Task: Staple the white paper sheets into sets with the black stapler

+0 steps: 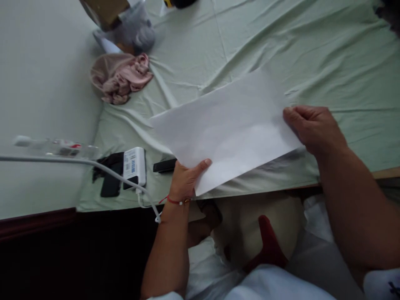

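Note:
A plain white sheet of paper [231,125] is stretched between my two hands above the green cloth. My left hand [187,177] grips its lower left edge, thumb on top and fingers hidden underneath. At the right edge, my right hand [315,125] pinches the paper between thumb and curled fingers. The sheet is tilted, its right side farther from me at the top. Just left of my left hand lies a small black object [164,166], partly hidden behind the hand.
Green cloth [328,62] with wrinkles covers the surface. At left are a white power bank [134,164], a black phone [111,183], a cable [118,177] and a clear bottle [62,148]. Farther back lie a pink cloth [125,79] and a plastic bag [140,33].

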Demonstrator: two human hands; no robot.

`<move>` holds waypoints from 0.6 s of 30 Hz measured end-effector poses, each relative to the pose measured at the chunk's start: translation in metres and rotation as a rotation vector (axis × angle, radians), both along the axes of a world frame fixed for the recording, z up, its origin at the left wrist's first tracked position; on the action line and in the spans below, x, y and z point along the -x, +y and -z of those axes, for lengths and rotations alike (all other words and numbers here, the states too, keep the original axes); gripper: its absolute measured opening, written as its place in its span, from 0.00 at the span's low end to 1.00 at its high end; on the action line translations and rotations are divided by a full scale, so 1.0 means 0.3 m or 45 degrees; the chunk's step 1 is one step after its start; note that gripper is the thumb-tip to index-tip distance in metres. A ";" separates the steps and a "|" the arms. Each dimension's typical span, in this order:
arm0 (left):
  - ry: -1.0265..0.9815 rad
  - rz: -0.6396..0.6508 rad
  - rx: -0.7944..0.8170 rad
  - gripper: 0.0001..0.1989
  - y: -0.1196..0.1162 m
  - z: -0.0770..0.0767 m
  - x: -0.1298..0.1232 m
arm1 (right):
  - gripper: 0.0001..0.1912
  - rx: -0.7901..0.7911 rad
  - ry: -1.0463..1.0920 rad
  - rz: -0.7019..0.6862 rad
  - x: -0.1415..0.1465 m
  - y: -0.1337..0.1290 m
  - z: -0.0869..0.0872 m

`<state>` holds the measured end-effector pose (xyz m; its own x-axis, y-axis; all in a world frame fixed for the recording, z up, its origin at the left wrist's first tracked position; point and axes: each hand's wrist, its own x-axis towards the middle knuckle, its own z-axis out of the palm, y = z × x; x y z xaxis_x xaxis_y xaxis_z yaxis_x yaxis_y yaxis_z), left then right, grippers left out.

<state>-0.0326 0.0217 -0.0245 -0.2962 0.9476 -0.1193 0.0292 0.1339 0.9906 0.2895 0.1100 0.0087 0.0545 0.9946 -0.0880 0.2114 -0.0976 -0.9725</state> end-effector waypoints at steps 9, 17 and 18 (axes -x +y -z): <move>-0.055 0.014 0.006 0.39 0.005 -0.009 -0.014 | 0.13 -0.022 0.178 0.129 -0.005 0.004 0.007; -0.084 0.044 0.032 0.41 0.010 -0.001 -0.019 | 0.13 -0.109 0.101 0.137 -0.015 0.001 0.004; -0.077 0.048 0.034 0.41 0.010 -0.001 -0.019 | 0.13 -0.116 0.092 0.141 -0.015 0.000 0.004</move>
<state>-0.0268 0.0246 -0.0242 -0.2521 0.9542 -0.1611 -0.0253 0.1600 0.9868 0.2941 0.1101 0.0074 0.1611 0.9869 -0.0052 0.1338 -0.0271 -0.9906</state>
